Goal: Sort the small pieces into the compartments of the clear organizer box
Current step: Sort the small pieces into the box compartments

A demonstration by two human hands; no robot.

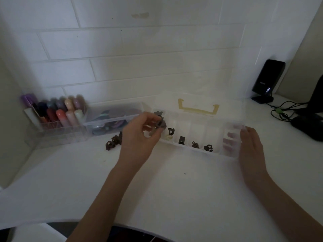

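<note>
The clear organizer box lies open on the white counter, its lid with a yellow handle tipped back. Single dark clips sit in several compartments: one, one, one. My left hand hovers over the box's left end, its fingertips pinching a small dark clip. A pile of loose dark clips lies on the counter just left of that hand. My right hand grips the box's right end, fingers showing through the clear wall.
A clear case of coloured items and a clear rack of coloured tubes stand at the back left. A black device on a stand and cables are at the back right. Tiled wall behind.
</note>
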